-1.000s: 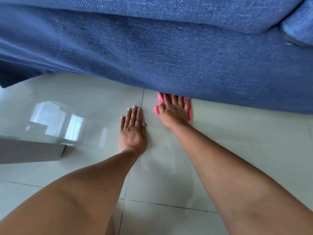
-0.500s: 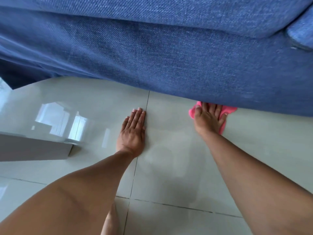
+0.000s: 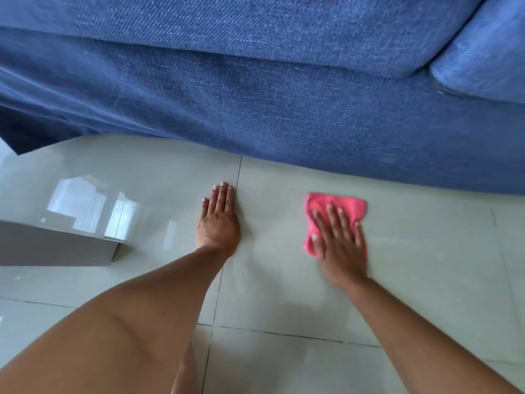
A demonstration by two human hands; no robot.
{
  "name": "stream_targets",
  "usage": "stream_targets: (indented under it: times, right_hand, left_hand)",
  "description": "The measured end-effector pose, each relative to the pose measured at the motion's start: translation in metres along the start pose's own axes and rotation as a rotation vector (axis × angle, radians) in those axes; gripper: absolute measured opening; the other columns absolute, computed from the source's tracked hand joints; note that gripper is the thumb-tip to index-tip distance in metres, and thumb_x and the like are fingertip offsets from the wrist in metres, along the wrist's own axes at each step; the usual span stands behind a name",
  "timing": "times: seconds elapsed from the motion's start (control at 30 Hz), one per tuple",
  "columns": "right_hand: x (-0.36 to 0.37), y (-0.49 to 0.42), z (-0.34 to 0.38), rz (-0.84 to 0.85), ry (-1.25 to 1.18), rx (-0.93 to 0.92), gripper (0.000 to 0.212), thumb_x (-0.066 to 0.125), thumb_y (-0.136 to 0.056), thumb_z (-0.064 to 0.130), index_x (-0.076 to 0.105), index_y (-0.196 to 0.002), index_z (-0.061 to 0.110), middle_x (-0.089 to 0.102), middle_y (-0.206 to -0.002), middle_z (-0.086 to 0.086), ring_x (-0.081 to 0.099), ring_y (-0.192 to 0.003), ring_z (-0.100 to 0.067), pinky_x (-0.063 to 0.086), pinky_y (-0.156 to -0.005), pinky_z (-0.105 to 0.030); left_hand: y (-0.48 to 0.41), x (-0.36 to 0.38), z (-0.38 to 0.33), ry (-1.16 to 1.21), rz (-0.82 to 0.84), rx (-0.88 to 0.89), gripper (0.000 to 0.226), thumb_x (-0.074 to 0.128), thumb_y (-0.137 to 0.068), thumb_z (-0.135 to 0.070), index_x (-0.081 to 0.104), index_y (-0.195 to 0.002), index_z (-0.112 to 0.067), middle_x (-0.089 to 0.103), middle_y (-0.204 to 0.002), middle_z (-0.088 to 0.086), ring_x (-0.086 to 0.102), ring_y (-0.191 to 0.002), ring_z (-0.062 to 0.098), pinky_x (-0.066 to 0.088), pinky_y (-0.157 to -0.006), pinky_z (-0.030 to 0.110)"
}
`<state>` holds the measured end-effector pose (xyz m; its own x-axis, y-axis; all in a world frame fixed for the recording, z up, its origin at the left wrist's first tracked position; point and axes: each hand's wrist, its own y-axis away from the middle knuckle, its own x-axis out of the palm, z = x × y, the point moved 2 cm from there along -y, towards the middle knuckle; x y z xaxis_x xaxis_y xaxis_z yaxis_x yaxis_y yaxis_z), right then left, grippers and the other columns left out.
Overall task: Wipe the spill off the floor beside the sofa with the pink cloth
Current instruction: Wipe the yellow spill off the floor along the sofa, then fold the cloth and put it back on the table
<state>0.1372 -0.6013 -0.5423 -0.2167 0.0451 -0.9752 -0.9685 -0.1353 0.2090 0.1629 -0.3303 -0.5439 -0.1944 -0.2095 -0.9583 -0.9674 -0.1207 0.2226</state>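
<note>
The pink cloth (image 3: pixel 339 204) lies flat on the pale glossy floor tiles (image 3: pixel 426 265), a short way in front of the blue sofa (image 3: pixel 284 109). My right hand (image 3: pixel 339 241) presses down on the cloth with fingers spread, covering its near half. My left hand (image 3: pixel 218 221) rests flat on the floor to the left, fingers together, along a grout line. A faint smeared sheen shows on the tile between and below the hands; no distinct spill is visible.
The sofa's base runs across the whole upper view, with a cushion edge (image 3: pixel 483 66) at the upper right. A grey box-like object (image 3: pixel 56 245) stands on the floor at the left. Window reflections glare on the tiles beside it.
My right hand slid the pink cloth rightward along the sofa's base, then pulled it back away from the sofa. The left hand stayed planted.
</note>
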Motion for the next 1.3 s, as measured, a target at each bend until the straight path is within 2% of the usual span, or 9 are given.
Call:
stream_targets:
  times: [0.17,0.37,0.57,0.67,0.83,0.97,1.03,1.17,1.3]
  right_hand:
    - [-0.011,-0.089,0.017,0.018,-0.134,0.267,0.072,0.003,-0.088,0.055,0.005,-0.156,0.032,0.002,-0.166,-0.001,0.0,-0.153,-0.023,-0.002,-0.12,-0.05]
    - [-0.002,-0.082,0.089,-0.025,-0.026,-0.165,0.067,0.01,-0.093,0.049,0.015,-0.156,0.027,0.011,-0.165,0.0,0.01,-0.152,-0.022,0.004,-0.121,-0.049]
    - [0.013,-0.021,0.078,-0.151,-0.1,-0.454,0.055,0.04,-0.089,0.037,0.054,-0.139,0.021,0.048,-0.15,0.0,0.045,-0.139,-0.019,0.025,-0.111,-0.039]
    - [0.007,0.009,0.074,-0.073,-0.387,-0.388,0.047,0.041,-0.089,0.031,0.063,-0.13,0.02,0.056,-0.143,0.0,0.049,-0.135,-0.018,0.031,-0.109,-0.034]
    - [-0.036,0.049,0.087,0.25,-1.215,0.328,0.032,0.044,-0.097,0.026,0.068,-0.116,0.014,0.069,-0.103,-0.007,0.062,-0.088,-0.022,0.047,-0.07,-0.023]
    - [-0.085,0.072,0.094,0.446,-1.72,0.636,0.024,0.054,-0.09,0.015,0.072,-0.102,0.007,0.075,-0.097,-0.015,0.065,-0.07,-0.025,0.05,-0.058,-0.031]
    - [-0.119,0.084,0.096,0.479,-1.899,0.616,0.029,0.057,-0.093,0.023,0.07,-0.112,0.006,0.073,-0.101,-0.018,0.069,-0.08,-0.03,0.056,-0.073,-0.042]
    - [-0.196,0.097,0.104,0.504,-2.108,0.506,0.046,0.047,-0.096,0.046,0.067,-0.12,0.012,0.074,-0.105,-0.016,0.072,-0.088,-0.032,0.055,-0.078,-0.041]
    - [-0.275,0.11,0.122,0.522,-2.079,0.255,0.063,0.048,-0.092,0.062,0.072,-0.113,0.009,0.073,-0.11,-0.016,0.072,-0.095,-0.029,0.059,-0.078,-0.039]
  left_hand:
    - [0.001,0.002,-0.007,0.036,0.01,-0.031,0.062,0.022,-0.098,-0.012,-0.002,-0.155,-0.012,-0.008,-0.163,0.003,-0.011,-0.15,0.019,-0.003,-0.122,0.039]
    - [0.004,0.008,0.0,0.004,-0.06,-0.008,0.06,0.021,-0.1,-0.029,0.002,-0.155,-0.015,-0.003,-0.163,0.001,-0.005,-0.15,0.016,-0.004,-0.122,0.036]
    - [0.002,-0.01,-0.012,-0.1,0.138,-0.071,0.062,0.018,-0.1,-0.026,-0.009,-0.154,-0.013,-0.013,-0.163,0.003,-0.009,-0.15,0.018,0.002,-0.122,0.04]
    - [0.001,-0.038,-0.024,-0.064,0.338,-0.161,0.068,0.027,-0.095,-0.015,-0.004,-0.155,-0.016,-0.01,-0.163,0.0,-0.004,-0.15,0.019,0.011,-0.121,0.042]
    - [0.041,-0.079,-0.044,0.362,0.502,-0.352,0.044,0.036,-0.098,-0.014,0.045,-0.139,-0.001,0.046,-0.145,0.017,0.044,-0.133,0.033,0.036,-0.107,0.037]
    - [0.081,-0.113,-0.049,0.718,0.552,-0.461,0.046,0.037,-0.104,-0.024,0.041,-0.141,0.003,0.04,-0.149,0.021,0.038,-0.136,0.036,0.033,-0.108,0.04]
    - [0.101,-0.137,-0.045,0.87,0.543,-0.529,0.055,0.036,-0.103,-0.038,0.037,-0.145,-0.003,0.037,-0.151,0.02,0.036,-0.137,0.037,0.029,-0.11,0.045]
    - [0.126,-0.181,-0.03,1.074,0.775,-0.495,0.086,0.019,-0.084,-0.079,0.056,-0.129,-0.017,0.062,-0.131,0.007,0.055,-0.118,0.028,0.018,-0.11,0.056]
    - [0.135,-0.251,-0.03,1.293,0.714,-0.278,0.078,0.034,-0.077,-0.085,0.065,-0.116,-0.025,0.071,-0.114,-0.001,0.066,-0.102,0.018,0.045,-0.086,0.039]
